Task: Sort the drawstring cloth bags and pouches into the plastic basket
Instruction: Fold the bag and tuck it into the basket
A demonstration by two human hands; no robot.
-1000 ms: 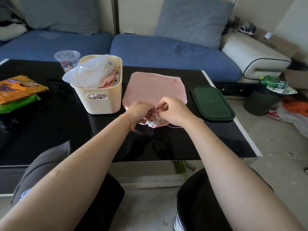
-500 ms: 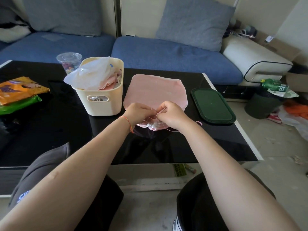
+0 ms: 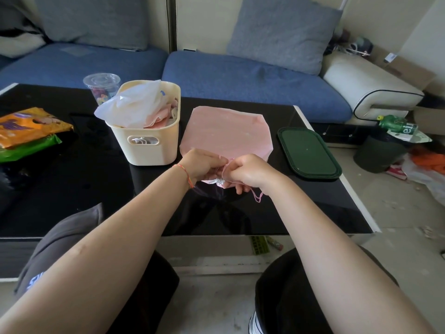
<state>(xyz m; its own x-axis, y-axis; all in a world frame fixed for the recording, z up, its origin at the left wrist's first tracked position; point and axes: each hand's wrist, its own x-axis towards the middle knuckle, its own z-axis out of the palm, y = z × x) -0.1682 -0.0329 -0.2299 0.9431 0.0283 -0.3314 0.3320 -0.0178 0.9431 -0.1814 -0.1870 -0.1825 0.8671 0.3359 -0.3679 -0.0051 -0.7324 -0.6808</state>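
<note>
A pink drawstring bag (image 3: 226, 131) lies flat on the black glass table (image 3: 72, 189), its gathered mouth toward me. My left hand (image 3: 202, 166) and my right hand (image 3: 250, 172) meet at that mouth, and each pinches the thin pink drawstring (image 3: 256, 197), whose loose loops hang below my right hand. A cream plastic basket (image 3: 149, 145) stands just left of the bag, filled with pink cloth pieces and a white plastic bag (image 3: 134, 106) that bulges over its rim.
A dark green lid (image 3: 308, 153) lies right of the bag near the table edge. A clear lidded cup (image 3: 101, 86) stands behind the basket. Orange and green snack packets (image 3: 26, 131) lie at the left. A blue sofa runs behind; litter covers the floor at right.
Both hands stay at the bag's mouth working the string; the loose string loops now hang lower beside my right hand. The bag has not moved.
</note>
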